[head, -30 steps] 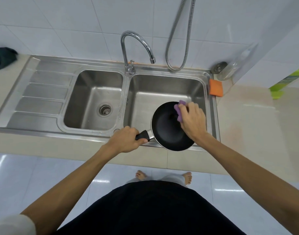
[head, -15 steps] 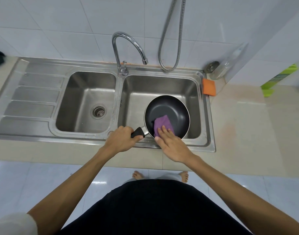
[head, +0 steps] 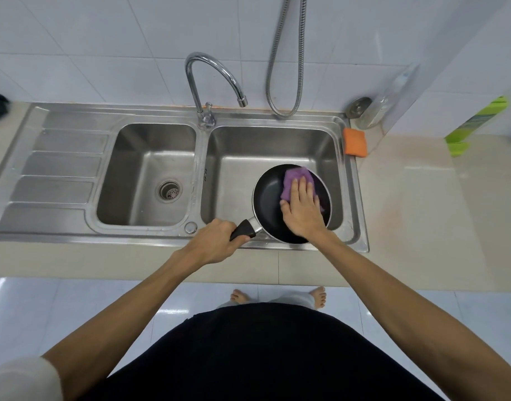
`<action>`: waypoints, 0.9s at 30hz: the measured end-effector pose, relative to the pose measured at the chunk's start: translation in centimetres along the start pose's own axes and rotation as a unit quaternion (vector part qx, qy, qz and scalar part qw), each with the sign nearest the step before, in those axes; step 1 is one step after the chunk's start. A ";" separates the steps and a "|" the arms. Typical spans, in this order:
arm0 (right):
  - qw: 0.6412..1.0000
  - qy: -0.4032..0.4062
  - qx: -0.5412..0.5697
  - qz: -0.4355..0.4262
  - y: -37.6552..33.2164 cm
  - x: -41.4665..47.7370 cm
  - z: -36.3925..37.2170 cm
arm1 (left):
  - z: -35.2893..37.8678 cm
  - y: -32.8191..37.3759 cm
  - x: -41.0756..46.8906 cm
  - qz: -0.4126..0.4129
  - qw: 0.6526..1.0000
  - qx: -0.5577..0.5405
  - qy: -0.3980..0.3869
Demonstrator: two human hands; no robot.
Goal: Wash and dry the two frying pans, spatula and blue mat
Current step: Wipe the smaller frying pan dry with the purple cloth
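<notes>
Since half a second ago the right hand (head: pixel 303 209) has slid the purple cloth (head: pixel 295 180) from the near side of the frying pan (head: pixel 270 204) toward its far right rim. That hand now lies flat, fingers together and pointing away, palm pressing the cloth against the pan's dark inner surface; it is open, not gripping. The left hand (head: pixel 216 241) is curled tight around the black handle (head: pixel 242 229), forearm reaching in from the near left.

The pan sits over the near right part of the right basin (head: pixel 234 169) of the steel double sink, its near rim over the sink's front edge. Its long axis runs from the handle at the near left to the bowl at the right, so the handle points left and toward the person. The right hand and cloth hide much of the bowl's right half.

To the left lies the left basin (head: pixel 127 175) with its drain strainer (head: pixel 169 191), and further left the ribbed draining board (head: pixel 57 169). A curved tap (head: pixel 208 73) rises behind the divider, its spout over the right basin, and a metal hose (head: pixel 286 82) loops down the tiled wall. An orange sponge (head: pixel 355 142) rests on the sink's far right corner.
</notes>
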State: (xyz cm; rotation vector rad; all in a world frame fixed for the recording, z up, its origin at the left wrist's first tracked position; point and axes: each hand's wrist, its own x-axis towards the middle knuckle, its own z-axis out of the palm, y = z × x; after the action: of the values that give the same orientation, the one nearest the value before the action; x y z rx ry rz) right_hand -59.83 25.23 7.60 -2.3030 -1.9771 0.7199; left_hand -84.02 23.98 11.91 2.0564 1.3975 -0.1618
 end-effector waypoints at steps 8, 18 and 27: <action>0.951 -0.071 0.285 -0.093 -3.8 -0.7 -2.2 | -1.8 0.6 1.5 0.028 0.998 0.026 0.056; 0.971 0.014 -0.008 -0.238 5.0 -5.8 -3.7 | -2.1 0.8 2.7 0.009 0.998 0.007 0.055; 0.987 0.115 -0.003 -0.115 16.0 -10.2 -2.0 | 1.6 4.5 2.9 -0.092 0.994 -0.031 0.058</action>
State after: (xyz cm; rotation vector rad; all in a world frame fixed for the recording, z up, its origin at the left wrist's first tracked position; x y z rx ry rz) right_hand -45.16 13.10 7.80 -2.0077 -2.0882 0.4105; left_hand -78.46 24.34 11.30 1.9120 1.6428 -0.0767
